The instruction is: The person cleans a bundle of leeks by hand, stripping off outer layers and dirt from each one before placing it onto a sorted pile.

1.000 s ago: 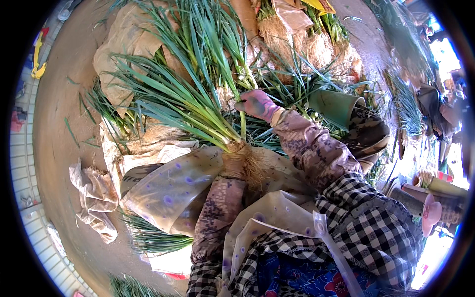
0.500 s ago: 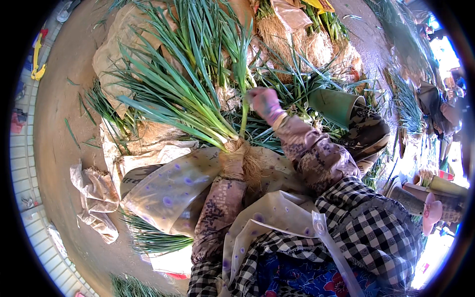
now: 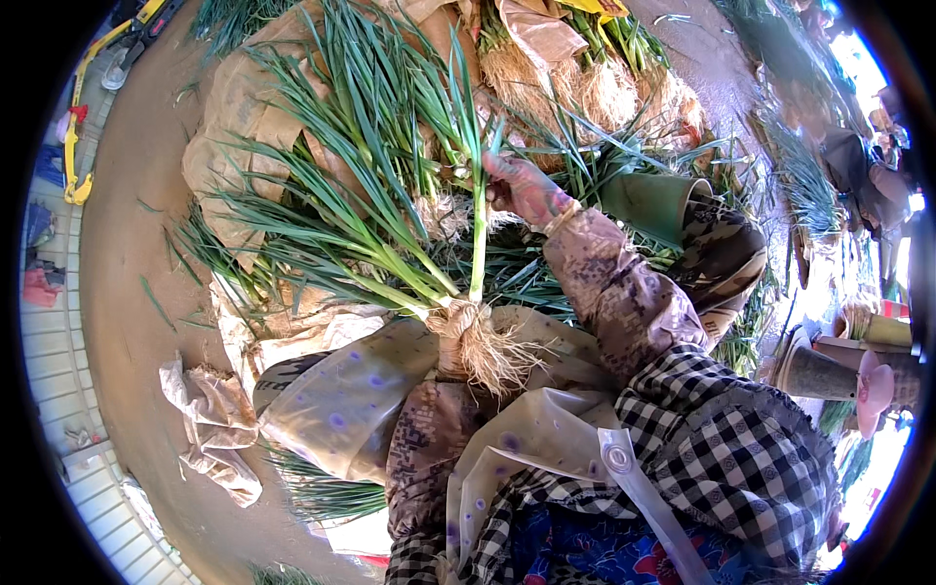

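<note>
Evidently, a green rubber boot (image 3: 651,207) at the right encloses a camouflage trouser leg (image 3: 726,249), while crumpled tan sacking (image 3: 229,161) lies far left with long leafy greens beside it. Nearer, the left hand (image 3: 450,353) has its fingers wrapped round the root end of a green-leaved, pale-rooted bunch (image 3: 419,278) above the translucent purple-spotted apron (image 3: 341,400); the right hand's curled fingers meet an upright pale-green stalk (image 3: 479,249), though whether they pinch it I cannot tell. Compared with one second ago, the right hand sits farther up that stalk, and the roots splay more to the right.
</note>
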`<control>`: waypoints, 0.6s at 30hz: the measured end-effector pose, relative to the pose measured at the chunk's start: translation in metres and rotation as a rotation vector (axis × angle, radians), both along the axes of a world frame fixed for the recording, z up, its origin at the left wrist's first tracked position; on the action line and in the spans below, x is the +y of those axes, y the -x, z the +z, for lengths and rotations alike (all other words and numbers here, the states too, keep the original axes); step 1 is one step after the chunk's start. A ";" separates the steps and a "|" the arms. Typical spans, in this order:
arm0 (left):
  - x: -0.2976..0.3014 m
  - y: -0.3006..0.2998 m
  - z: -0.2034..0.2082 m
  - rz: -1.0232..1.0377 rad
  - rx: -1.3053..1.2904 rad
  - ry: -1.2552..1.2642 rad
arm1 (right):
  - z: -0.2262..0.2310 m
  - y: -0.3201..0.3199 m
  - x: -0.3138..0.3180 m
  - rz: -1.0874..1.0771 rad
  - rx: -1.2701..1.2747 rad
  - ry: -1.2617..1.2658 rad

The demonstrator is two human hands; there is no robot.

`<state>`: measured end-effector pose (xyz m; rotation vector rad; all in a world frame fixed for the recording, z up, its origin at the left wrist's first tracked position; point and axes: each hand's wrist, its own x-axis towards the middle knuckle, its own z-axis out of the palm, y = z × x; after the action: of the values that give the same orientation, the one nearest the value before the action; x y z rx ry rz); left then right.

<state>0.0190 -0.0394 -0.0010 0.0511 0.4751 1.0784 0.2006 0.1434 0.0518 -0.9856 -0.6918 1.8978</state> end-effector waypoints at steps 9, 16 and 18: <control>-0.001 0.001 0.011 0.003 0.035 0.007 | 0.011 0.012 0.004 -0.272 0.562 0.288; 0.004 0.029 0.050 0.098 0.092 -0.125 | -0.002 -0.102 0.056 -0.519 0.729 -0.111; 0.015 0.040 0.074 0.192 0.065 -0.261 | -0.002 -0.126 0.041 -0.920 0.641 -0.087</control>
<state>-0.0214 -0.0248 0.0735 0.2757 0.4004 1.3266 0.3262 0.1849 0.0496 -0.4431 0.0801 1.2110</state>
